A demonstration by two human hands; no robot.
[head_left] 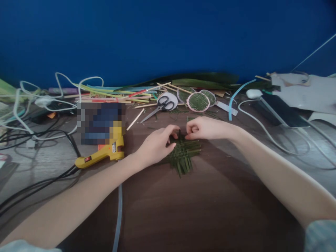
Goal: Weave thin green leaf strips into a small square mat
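Observation:
A small mat woven from dark green leaf strips (pixel 182 161) lies flat on the brown table, its loose ends sticking out to the right and toward me. At its left upper edge is my left hand (pixel 159 145), thumb and forefinger curled around the strips there. My right hand (pixel 201 128) is closed at the mat's upper right, fingertips pressed together by the leaf strips. What sits between those fingertips is mostly hidden. Beyond the hands lie black-handled scissors (pixel 166 103) with the blades pointing left, and a round pink-rimmed piece filled with green (pixel 198 102).
To the left is a yellow glue gun (pixel 101 154) with a black cable, beside a dark pixelated object (pixel 101 122). Coloured strips and sticks (pixel 131 93) line the back by the blue wall. White cables and a phone (pixel 286 110) are at right.

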